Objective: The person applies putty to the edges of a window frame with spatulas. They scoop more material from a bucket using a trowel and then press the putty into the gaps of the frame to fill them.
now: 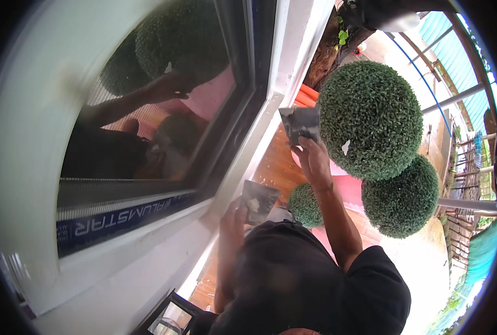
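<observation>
The person's right hand [314, 162] reaches up beside the white window frame [286, 89], its fingers gathered on the lower edge of a thin dark plate [300, 124], apparently pinching it, with the thumb side turned toward the window. The plate stands out past the fingertips, close to the frame's corner; whether its edge touches the frame cannot be told. Lower down, near the sill, the left hand [237, 216] grips the near left side of a second plate [261, 200], grey and flat, with a whitish lump [253, 205] on its face; blur hides exactly how those fingers close. Both plates look light and thin, probably stiff sheet with a little spring, so they should tilt easily from the wrist. The best hold is likely along the edge nearest the palm, clear of the far edge, which may be sharp. The lump looks soft and pasty; it could smear or slide if its plate tips, and any film of it would make the face slippery, so that plate is better kept level and held away from the lump. To the right stand leafy green balls [371, 120], the largest just beside the dark plate, above a wooden floor [276, 164].
</observation>
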The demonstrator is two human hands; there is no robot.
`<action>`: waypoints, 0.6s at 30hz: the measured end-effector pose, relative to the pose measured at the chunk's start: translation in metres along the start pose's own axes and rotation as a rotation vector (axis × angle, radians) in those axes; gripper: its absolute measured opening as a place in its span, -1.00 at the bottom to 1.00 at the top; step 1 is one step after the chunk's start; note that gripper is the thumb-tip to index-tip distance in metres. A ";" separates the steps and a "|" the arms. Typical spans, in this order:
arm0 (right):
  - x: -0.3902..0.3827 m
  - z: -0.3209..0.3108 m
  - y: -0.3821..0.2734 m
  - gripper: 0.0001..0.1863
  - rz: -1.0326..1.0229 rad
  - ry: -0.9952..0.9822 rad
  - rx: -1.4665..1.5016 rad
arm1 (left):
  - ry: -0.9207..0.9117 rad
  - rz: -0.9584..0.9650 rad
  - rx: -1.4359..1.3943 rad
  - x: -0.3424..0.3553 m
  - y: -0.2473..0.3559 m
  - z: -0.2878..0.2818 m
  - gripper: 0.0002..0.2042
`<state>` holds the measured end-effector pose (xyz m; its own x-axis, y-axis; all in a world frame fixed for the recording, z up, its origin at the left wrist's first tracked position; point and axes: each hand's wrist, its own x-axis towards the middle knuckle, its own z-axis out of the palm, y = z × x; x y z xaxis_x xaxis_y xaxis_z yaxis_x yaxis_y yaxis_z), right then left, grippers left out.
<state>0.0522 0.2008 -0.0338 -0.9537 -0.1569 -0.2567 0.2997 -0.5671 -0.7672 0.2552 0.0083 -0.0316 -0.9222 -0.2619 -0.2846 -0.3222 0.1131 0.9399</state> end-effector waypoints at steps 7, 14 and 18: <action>-0.074 -0.016 0.003 -0.75 -0.155 -0.160 0.008 | -0.075 0.003 -0.256 -0.021 0.008 -0.009 -0.57; -0.156 -0.012 -0.005 -0.66 -0.395 -0.436 -0.089 | -0.200 0.026 -0.527 -0.043 0.028 -0.006 -0.61; -0.188 -0.013 -0.015 -0.58 -0.524 -0.482 -0.306 | -0.207 0.060 -0.462 -0.062 0.045 -0.001 -0.59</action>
<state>0.2269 0.2492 0.0182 -0.8573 -0.3040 0.4155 -0.2673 -0.4269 -0.8639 0.2979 0.0288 0.0282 -0.9743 -0.0673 -0.2150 -0.1822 -0.3259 0.9277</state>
